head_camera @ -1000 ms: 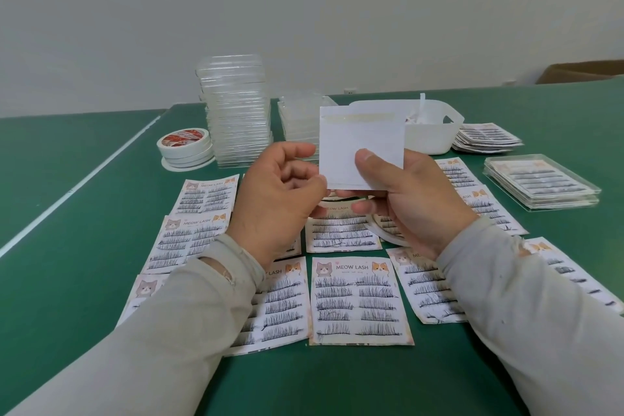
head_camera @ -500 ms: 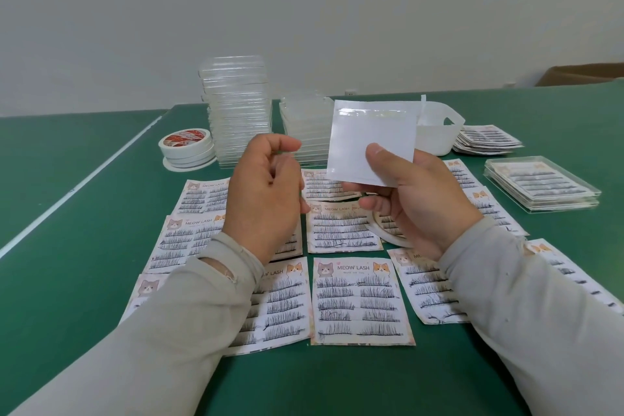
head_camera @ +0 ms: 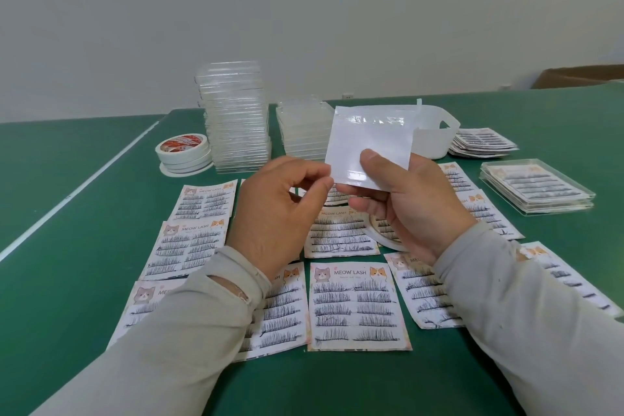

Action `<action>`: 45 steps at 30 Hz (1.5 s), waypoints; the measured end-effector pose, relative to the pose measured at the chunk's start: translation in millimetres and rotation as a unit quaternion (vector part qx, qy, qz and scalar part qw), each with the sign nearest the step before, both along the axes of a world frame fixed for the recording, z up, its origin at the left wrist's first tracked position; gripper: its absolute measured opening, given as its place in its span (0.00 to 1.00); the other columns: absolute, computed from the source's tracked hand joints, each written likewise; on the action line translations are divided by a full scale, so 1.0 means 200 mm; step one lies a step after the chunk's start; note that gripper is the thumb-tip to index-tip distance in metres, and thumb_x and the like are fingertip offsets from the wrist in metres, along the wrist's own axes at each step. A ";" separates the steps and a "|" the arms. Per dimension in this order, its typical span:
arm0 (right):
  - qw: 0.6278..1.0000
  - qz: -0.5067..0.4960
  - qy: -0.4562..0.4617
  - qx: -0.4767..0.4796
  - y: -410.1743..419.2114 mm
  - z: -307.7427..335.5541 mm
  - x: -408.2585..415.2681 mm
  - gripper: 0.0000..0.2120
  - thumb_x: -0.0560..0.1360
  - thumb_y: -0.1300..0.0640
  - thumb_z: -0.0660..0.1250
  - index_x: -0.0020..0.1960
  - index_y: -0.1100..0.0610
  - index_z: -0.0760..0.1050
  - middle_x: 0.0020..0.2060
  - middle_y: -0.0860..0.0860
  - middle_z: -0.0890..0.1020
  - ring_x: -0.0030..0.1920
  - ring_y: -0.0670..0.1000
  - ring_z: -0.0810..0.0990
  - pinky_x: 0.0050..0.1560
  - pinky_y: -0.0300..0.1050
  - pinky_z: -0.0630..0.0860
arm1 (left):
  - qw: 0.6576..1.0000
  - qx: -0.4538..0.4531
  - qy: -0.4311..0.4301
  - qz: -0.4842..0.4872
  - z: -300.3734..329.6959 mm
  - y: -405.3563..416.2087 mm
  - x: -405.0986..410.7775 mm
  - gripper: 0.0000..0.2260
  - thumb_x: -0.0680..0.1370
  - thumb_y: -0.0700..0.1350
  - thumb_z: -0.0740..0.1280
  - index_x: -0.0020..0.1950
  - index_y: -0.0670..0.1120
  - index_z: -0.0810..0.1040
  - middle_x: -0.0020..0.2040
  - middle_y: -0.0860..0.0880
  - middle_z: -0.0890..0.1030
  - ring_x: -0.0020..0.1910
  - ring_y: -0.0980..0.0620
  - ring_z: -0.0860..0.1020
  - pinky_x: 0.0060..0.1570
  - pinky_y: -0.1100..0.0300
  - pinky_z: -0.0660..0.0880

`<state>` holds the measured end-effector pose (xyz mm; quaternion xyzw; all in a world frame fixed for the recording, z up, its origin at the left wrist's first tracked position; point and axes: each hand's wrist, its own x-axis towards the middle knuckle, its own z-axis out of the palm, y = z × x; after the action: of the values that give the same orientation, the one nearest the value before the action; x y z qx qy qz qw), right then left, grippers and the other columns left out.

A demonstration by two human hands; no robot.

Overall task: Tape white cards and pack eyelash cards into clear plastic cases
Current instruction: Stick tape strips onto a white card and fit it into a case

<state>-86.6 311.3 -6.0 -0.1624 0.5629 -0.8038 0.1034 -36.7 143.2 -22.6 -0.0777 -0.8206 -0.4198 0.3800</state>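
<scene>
Two hands: both are working at chest height over the table, one white card between them
Right hand (head_camera: 410, 203): is gripping the white card (head_camera: 369, 142) — thumb pressing its face near the lower edge, fingers curling behind, probably so the glossy face is tilting toward the eyes
Left hand (head_camera: 277, 209): is pinching thumb and forefinger together at the card's lower left corner; whether a sliver of tape liner is caught between them I cannot tell
White card: is standing nearly upright in the air, a shiny strip along its top edge and a smaller one at the bottom, likely tape already laid down
Eyelash cards (head_camera: 358, 306): are lying flat in rows on the green table (head_camera: 50, 213) under the hands, probably spread out so each is reachable for packing
Clear plastic cases (head_camera: 236, 118): are standing in two stacks at the far edge, within reach, well apart from the hands
Tape rolls (head_camera: 184, 152): are sitting stacked just left of the taller stack
White bin (head_camera: 435, 137): is sitting behind the raised card
Filled cases (head_camera: 537, 186): are piling at the right — apparently the done pile
</scene>
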 end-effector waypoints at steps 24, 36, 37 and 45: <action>0.997 -0.035 0.052 0.054 -0.01 -0.01 0.01 0.04 0.80 0.58 0.69 0.54 0.53 0.81 0.45 0.52 0.88 0.44 0.55 0.88 0.38 0.39 0.82 | 0.995 0.059 -0.077 -0.026 -0.01 0.01 -0.01 0.10 0.78 0.41 0.73 0.43 0.56 0.78 0.41 0.56 0.81 0.42 0.54 0.82 0.47 0.52 0.81; 0.995 -0.036 0.065 0.059 -0.01 -0.01 0.02 0.04 0.80 0.59 0.69 0.54 0.53 0.81 0.46 0.51 0.88 0.44 0.55 0.88 0.37 0.39 0.82 | 0.995 0.073 -0.058 -0.024 0.00 0.01 0.00 0.07 0.77 0.42 0.73 0.46 0.55 0.81 0.42 0.61 0.82 0.43 0.58 0.80 0.44 0.49 0.83; 0.995 -0.037 0.068 0.062 -0.02 -0.01 0.02 0.04 0.80 0.59 0.69 0.54 0.54 0.81 0.46 0.51 0.88 0.45 0.55 0.88 0.38 0.39 0.82 | 0.996 0.066 -0.057 -0.021 0.00 0.01 0.00 0.07 0.77 0.42 0.73 0.45 0.54 0.81 0.42 0.60 0.81 0.43 0.59 0.80 0.44 0.51 0.82; 0.982 -0.074 0.126 0.119 -0.03 -0.01 0.02 0.08 0.83 0.51 0.64 0.54 0.50 0.81 0.47 0.47 0.88 0.45 0.49 0.87 0.38 0.41 0.82 | 0.997 -0.044 -0.059 0.002 0.01 0.01 0.00 0.08 0.79 0.38 0.69 0.45 0.50 0.76 0.49 0.56 0.75 0.49 0.69 0.72 0.49 0.73 0.67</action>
<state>-82.1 305.7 -8.9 -0.2070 0.6736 -0.7094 -0.0096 -35.9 145.0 -19.8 -0.0674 -0.8594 -0.3862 0.3282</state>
